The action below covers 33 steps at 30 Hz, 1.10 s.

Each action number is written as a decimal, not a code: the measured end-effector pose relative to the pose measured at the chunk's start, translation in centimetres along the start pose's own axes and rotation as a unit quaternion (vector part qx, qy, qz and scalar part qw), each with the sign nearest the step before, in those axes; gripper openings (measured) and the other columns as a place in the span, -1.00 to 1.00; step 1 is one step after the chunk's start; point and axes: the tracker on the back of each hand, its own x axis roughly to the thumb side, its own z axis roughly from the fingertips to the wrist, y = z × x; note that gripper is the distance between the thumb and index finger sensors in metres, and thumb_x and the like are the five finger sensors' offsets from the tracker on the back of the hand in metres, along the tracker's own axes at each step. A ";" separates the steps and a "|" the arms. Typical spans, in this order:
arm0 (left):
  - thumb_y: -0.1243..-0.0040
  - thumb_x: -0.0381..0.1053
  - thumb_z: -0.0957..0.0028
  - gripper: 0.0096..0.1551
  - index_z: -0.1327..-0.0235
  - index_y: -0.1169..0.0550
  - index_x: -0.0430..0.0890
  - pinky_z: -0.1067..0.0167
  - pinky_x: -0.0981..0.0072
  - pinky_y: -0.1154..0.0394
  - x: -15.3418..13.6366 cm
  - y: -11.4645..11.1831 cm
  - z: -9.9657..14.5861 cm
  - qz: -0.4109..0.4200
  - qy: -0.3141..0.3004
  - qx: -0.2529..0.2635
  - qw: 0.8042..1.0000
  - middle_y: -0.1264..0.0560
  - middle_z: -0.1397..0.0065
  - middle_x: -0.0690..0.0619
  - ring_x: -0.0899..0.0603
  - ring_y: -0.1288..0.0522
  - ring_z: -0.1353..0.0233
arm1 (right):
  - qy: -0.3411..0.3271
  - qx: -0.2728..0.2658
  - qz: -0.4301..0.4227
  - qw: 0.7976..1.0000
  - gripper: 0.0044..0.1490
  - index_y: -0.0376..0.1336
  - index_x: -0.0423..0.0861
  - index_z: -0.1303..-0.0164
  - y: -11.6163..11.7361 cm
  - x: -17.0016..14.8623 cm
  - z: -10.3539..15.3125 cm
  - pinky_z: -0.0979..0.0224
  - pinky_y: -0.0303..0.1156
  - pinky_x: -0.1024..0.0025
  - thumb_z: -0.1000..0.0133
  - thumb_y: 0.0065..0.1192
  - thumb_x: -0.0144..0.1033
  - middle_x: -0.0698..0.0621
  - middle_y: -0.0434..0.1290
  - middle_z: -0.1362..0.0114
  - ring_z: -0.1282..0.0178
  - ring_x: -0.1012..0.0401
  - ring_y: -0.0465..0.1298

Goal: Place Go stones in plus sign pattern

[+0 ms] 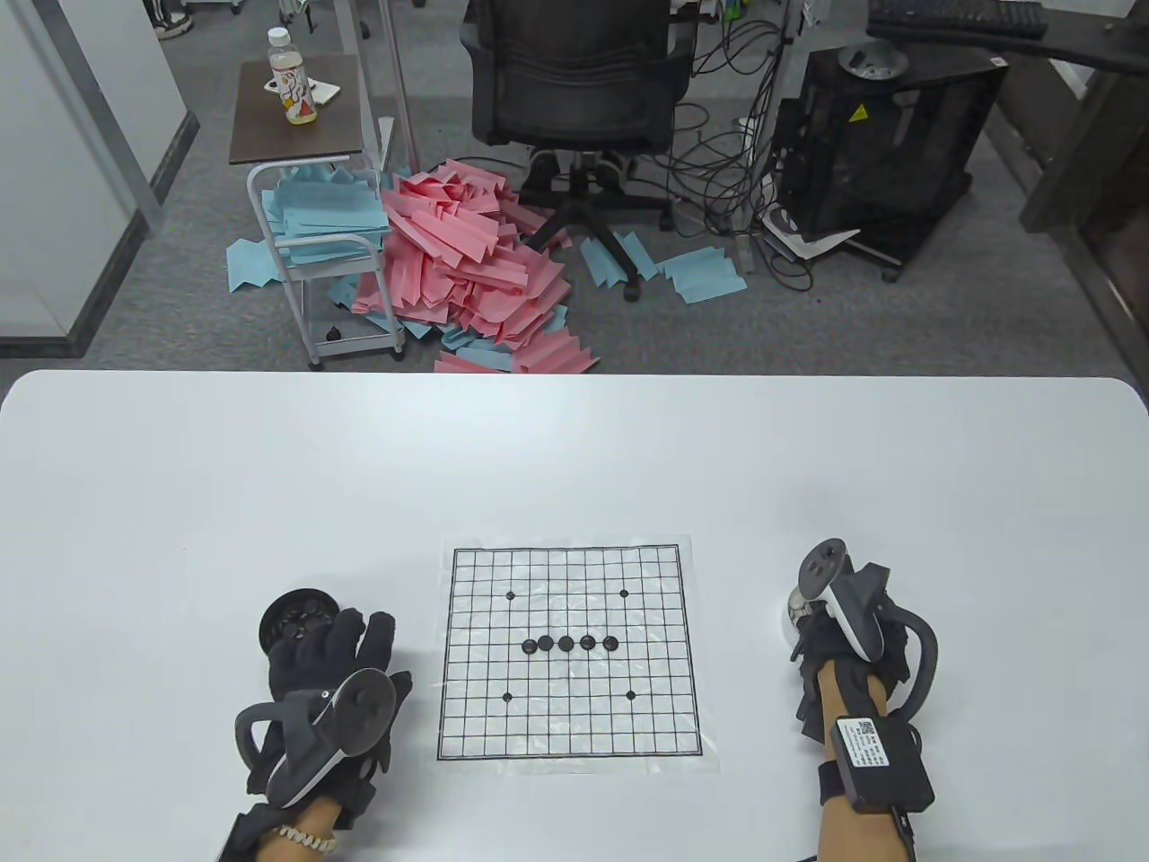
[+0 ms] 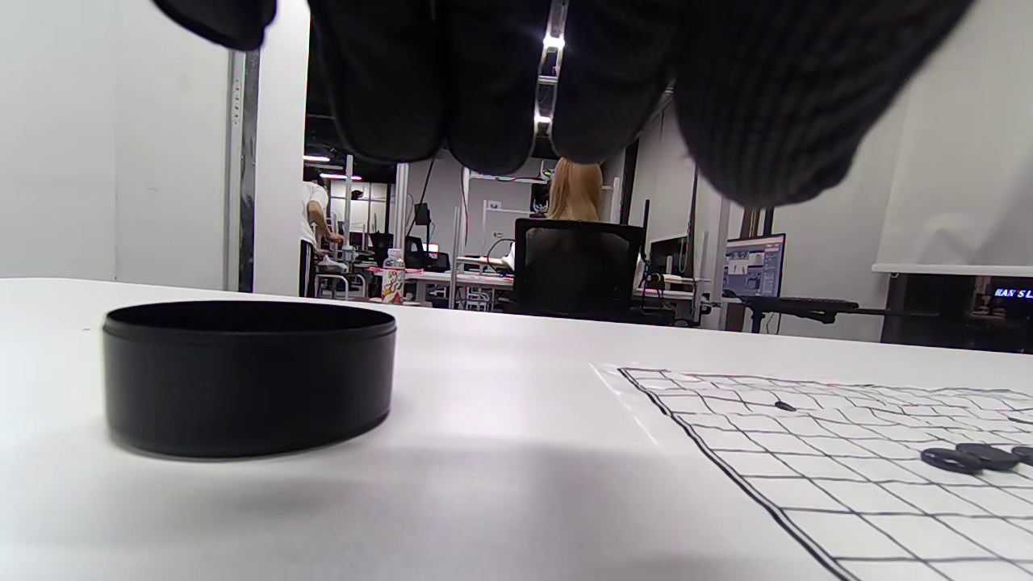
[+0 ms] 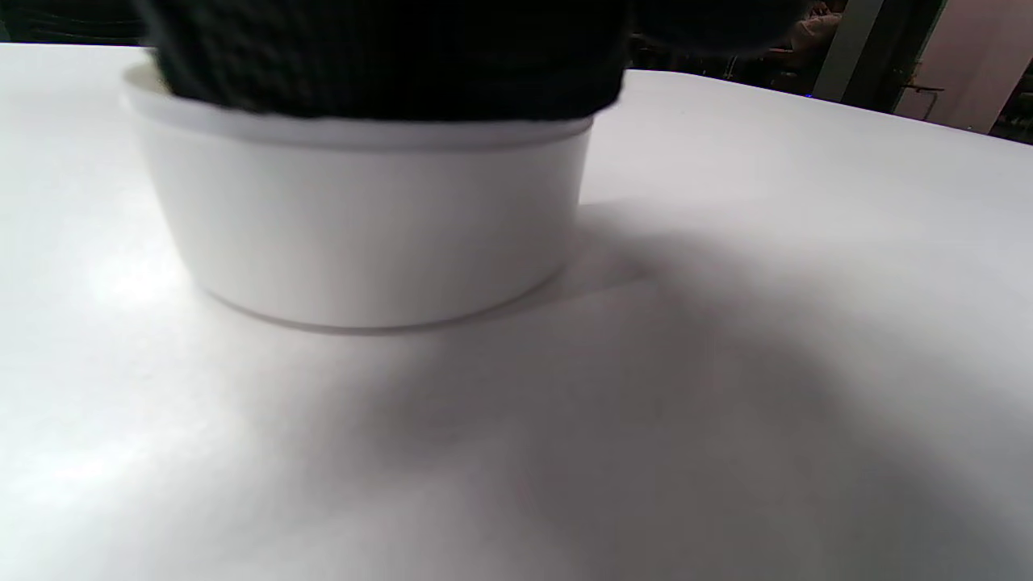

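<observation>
Left hand [image 1: 328,669], right hand [image 1: 830,642] low.

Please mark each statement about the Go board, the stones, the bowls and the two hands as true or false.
1. The black stones form a horizontal row on the board. True.
2. The vertical bar of the plus is finished. False: no stones lie above or below the row.
3. The black bowl stands left of the board. True.
4. The right hand is over the board. False: it is at the white bowl, beside the board.

4 black stones [image 1: 577,643] in horiz row, board [image 1: 567,729] center; maybe 5.
</observation>
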 end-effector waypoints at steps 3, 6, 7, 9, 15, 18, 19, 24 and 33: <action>-0.33 0.27 0.16 -0.15 -0.47 -0.42 0.10 -0.42 -0.50 -0.17 0.0 0.0 0.0 0.002 -0.001 -0.002 1.000 -0.39 -0.65 -0.09 -0.35 -0.43 -0.56 | 0.006 -0.016 0.010 1.000 -0.44 0.47 0.27 -0.13 0.2 0.2 -0.1 -0.05 0.52 0.35 0.12 0.58 -0.10 0.18 0.58 -0.29 0.11 0.30 0.58; -0.32 0.27 0.15 -0.16 -0.47 -0.43 0.10 -0.42 -0.50 -0.16 0.1 0.0 0.0 -0.003 -0.004 -0.002 1.000 -0.40 -0.64 -0.09 -0.35 -0.43 -0.57 | 0.005 -0.031 0.016 0.999 -0.52 0.49 0.27 -0.08 0.4 0.3 0.0 -0.05 0.52 0.35 0.09 0.52 -0.09 0.17 0.59 -0.25 0.12 0.30 0.58; -0.32 0.27 0.16 -0.16 -0.47 -0.43 0.10 -0.42 -0.50 -0.16 0.1 0.0 0.0 -0.003 -0.004 -0.003 1.000 -0.40 -0.64 -0.09 -0.35 -0.43 -0.57 | 0.006 -0.038 0.012 0.999 -0.52 0.49 0.26 -0.07 0.5 0.3 0.0 -0.04 0.52 0.34 0.09 0.52 -0.09 0.16 0.60 -0.24 0.12 0.30 0.58; -0.33 0.27 0.16 -0.16 -0.47 -0.43 0.10 -0.42 -0.50 -0.16 0.1 0.0 0.0 -0.002 -0.004 -0.004 1.000 -0.40 -0.64 -0.08 -0.36 -0.43 -0.56 | 0.006 -0.044 0.015 0.999 -0.55 0.49 0.25 -0.05 0.6 0.3 0.0 -0.04 0.52 0.35 0.07 0.48 -0.09 0.16 0.59 -0.22 0.13 0.30 0.57; -0.32 0.27 0.16 -0.16 -0.47 -0.43 0.10 -0.42 -0.50 -0.16 0.0 0.0 0.0 0.000 -0.003 -0.005 1.000 -0.40 -0.65 -0.09 -0.35 -0.42 -0.57 | 0.004 -0.008 0.005 1.000 -0.47 0.47 0.22 -0.13 0.4 0.3 -0.1 -0.09 0.50 0.31 0.09 0.52 -0.06 0.13 0.56 -0.29 0.07 0.27 0.56; -0.32 0.27 0.16 -0.16 -0.47 -0.43 0.10 -0.42 -0.50 -0.16 0.0 0.0 0.0 0.002 -0.001 -0.005 1.000 -0.39 -0.65 -0.08 -0.35 -0.42 -0.57 | 0.011 -0.003 -0.003 1.000 -0.46 0.46 0.22 -0.13 0.5 0.1 -0.3 -0.10 0.50 0.31 0.10 0.53 -0.07 0.13 0.55 -0.28 0.08 0.27 0.55; -0.32 0.27 0.16 -0.16 -0.47 -0.43 0.10 -0.42 -0.50 -0.16 0.0 0.0 0.0 0.002 -0.001 -0.005 1.000 -0.39 -0.65 -0.08 -0.35 -0.42 -0.57 | 0.012 0.001 -0.009 1.000 -0.46 0.45 0.21 -0.12 0.6 0.1 -0.4 -0.10 0.49 0.31 0.10 0.53 -0.07 0.13 0.54 -0.29 0.08 0.27 0.54; -0.32 0.27 0.15 -0.16 -0.47 -0.43 0.10 -0.42 -0.50 -0.16 -0.1 0.0 -0.1 0.004 0.000 -0.006 1.000 -0.39 -0.65 -0.09 -0.35 -0.42 -0.57 | 0.013 0.011 -0.002 1.000 -0.47 0.40 0.20 -0.10 0.7 0.1 -0.5 -0.11 0.48 0.31 0.10 0.49 -0.06 0.13 0.52 -0.28 0.07 0.27 0.52; -0.33 0.26 0.15 -0.16 -0.47 -0.43 0.10 -0.42 -0.49 -0.16 -0.6 0.0 -0.1 0.019 0.009 -0.012 1.000 -0.39 -0.64 -0.08 -0.35 -0.42 -0.57 | 0.005 -0.028 -0.031 0.999 -0.50 0.41 0.17 -0.07 0.1 -0.1 0.0 -0.12 0.47 0.28 0.09 0.47 -0.06 0.11 0.53 -0.26 0.06 0.26 0.52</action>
